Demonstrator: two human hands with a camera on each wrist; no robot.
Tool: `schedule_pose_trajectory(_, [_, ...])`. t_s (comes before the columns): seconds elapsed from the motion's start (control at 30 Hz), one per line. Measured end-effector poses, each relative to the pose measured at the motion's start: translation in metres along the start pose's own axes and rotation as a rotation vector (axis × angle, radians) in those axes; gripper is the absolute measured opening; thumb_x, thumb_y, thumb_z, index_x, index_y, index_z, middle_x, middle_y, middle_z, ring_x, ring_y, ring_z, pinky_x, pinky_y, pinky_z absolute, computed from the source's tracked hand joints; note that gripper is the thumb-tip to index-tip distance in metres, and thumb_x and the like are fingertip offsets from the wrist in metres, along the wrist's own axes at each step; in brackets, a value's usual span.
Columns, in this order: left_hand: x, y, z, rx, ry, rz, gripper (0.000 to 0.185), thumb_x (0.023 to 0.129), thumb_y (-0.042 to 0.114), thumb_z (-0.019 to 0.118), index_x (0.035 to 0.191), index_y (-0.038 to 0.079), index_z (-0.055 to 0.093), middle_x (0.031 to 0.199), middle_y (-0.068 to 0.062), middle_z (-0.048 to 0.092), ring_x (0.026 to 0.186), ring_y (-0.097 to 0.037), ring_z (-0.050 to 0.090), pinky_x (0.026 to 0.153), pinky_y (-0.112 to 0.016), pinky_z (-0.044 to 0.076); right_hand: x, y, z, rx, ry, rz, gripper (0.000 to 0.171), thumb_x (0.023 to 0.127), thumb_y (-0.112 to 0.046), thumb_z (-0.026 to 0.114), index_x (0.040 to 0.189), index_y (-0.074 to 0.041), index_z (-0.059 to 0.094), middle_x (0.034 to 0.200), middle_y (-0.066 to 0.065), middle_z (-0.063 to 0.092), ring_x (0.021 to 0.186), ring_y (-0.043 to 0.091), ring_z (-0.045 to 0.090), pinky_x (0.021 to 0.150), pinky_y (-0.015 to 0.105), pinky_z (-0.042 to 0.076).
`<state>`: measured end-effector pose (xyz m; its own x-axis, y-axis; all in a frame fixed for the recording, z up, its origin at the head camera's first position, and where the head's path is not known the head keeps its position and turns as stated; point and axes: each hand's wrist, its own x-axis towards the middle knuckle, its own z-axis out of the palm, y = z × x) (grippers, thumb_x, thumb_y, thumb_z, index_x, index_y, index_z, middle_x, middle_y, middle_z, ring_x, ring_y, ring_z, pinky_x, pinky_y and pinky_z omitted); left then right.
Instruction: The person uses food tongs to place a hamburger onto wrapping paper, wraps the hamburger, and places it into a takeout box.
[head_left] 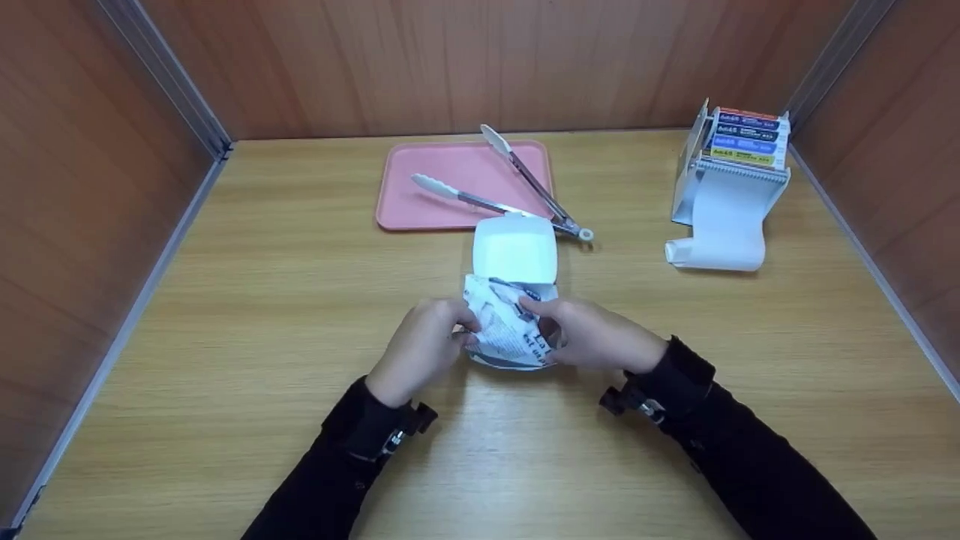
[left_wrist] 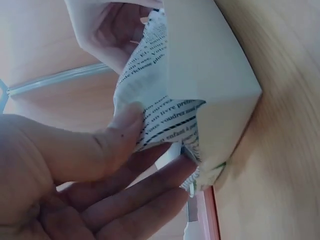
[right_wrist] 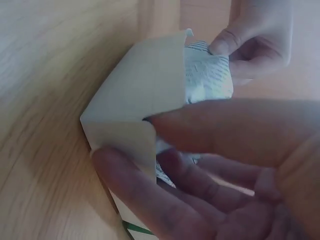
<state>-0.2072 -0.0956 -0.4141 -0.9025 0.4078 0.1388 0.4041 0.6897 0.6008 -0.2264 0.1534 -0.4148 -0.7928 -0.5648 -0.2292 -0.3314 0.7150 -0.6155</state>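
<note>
Hands meet at the middle of the wooden table (head_left: 225,300), both working on a small white box (head_left: 516,251) whose lid stands open toward the far side. Printed paper (head_left: 510,326), covered in black text, fills the box and bulges out of its near side. The left hand (head_left: 421,346) pinches this paper from the left: in the left wrist view its thumb (left_wrist: 117,132) presses on the printed sheet while the fingers (left_wrist: 150,185) curl beneath it, just beside the box wall (left_wrist: 210,65). The right hand (head_left: 596,335) grips from the right, with its thumb tucked into the box over the paper (right_wrist: 207,75) and its fingers (right_wrist: 135,190) wrapped round the outside of the near wall (right_wrist: 135,95); in that same view the left hand's fingertips (right_wrist: 225,45) pinch the top of the crumpled paper. The box sits on the table, just in front of a pink tray (head_left: 420,195). Metal tongs (head_left: 525,187) with white tips lie spread open across the tray, their hinge end resting on the table just beside the box lid. Well apart at the far right stands a white dispenser (head_left: 731,187) with a sheet of white paper hanging from it and coloured boxes stacked on top. Dark sleeves (head_left: 352,450) cover both forearms.
</note>
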Motion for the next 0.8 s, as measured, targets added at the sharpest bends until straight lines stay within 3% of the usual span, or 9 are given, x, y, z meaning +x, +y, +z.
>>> schedule_pose_trajectory(0.1, [0.002,-0.004,0.000,0.016,-0.032,0.004,0.020,0.086,-0.013,0.079,0.093,0.005,0.084,0.097,-0.005,0.080,0.098,-0.024,0.075,0.091,-0.040,0.061,0.000,-0.001,0.002,-0.038,0.013,-0.013,0.085,0.087,0.010,0.080,0.161,-0.006,0.043,0.116,0.012,0.072,0.096,0.020,0.066,0.077,0.029,0.059])
schedule_pose_trajectory(0.23, [0.007,-0.010,0.003,0.007,-0.079,0.041,0.020,0.085,-0.009,0.081,0.096,0.007,0.084,0.099,-0.004,0.079,0.100,-0.024,0.068,0.095,-0.041,0.057,0.001,0.000,0.008,-0.102,0.111,-0.078,0.079,0.083,0.016,0.079,0.154,-0.006,0.054,0.101,0.005,0.073,0.087,0.019,0.065,0.075,0.029,0.060])
schedule_pose_trajectory(0.37, [0.010,-0.018,0.006,0.004,-0.066,0.073,0.017,0.084,-0.002,0.086,0.095,0.010,0.085,0.106,-0.002,0.072,0.106,-0.024,0.060,0.097,-0.040,0.053,0.003,0.004,0.011,-0.109,0.202,-0.127,0.068,0.079,0.016,0.082,0.142,-0.007,0.067,0.092,0.001,0.074,0.081,0.016,0.065,0.073,0.028,0.059])
schedule_pose_trajectory(0.5, [0.013,-0.027,0.009,0.007,0.021,0.051,0.020,0.077,0.004,0.094,0.084,0.014,0.078,0.122,-0.005,0.062,0.119,-0.027,0.054,0.100,-0.043,0.051,0.005,0.008,0.010,-0.103,0.251,-0.124,0.061,0.079,0.007,0.089,0.134,-0.014,0.073,0.107,0.002,0.069,0.089,0.018,0.060,0.076,0.032,0.057])
schedule_pose_trajectory(0.6, [0.015,-0.031,0.009,-0.006,0.067,0.013,0.034,0.071,0.008,0.099,0.088,0.012,0.069,0.142,-0.010,0.060,0.134,-0.033,0.052,0.111,-0.049,0.047,0.005,0.010,0.007,-0.137,0.256,-0.112,0.061,0.077,-0.001,0.095,0.131,-0.019,0.074,0.132,0.006,0.064,0.117,0.025,0.059,0.098,0.043,0.056])
schedule_pose_trajectory(0.7, [0.017,-0.034,0.008,-0.035,0.047,-0.019,0.043,0.070,0.010,0.099,0.097,0.010,0.066,0.151,-0.013,0.058,0.143,-0.035,0.051,0.119,-0.051,0.043,0.007,0.012,0.003,-0.109,0.202,-0.091,0.061,0.078,-0.003,0.094,0.132,-0.020,0.073,0.156,0.009,0.055,0.144,0.035,0.048,0.118,0.055,0.044])
schedule_pose_trajectory(0.8, [0.020,-0.038,0.007,-0.074,-0.001,-0.032,0.042,0.073,0.010,0.098,0.101,0.009,0.066,0.149,-0.011,0.059,0.141,-0.034,0.054,0.118,-0.046,0.045,0.009,0.015,-0.002,-0.016,0.130,-0.063,0.060,0.082,-0.003,0.091,0.135,-0.020,0.072,0.164,0.008,0.048,0.153,0.036,0.040,0.122,0.055,0.039])
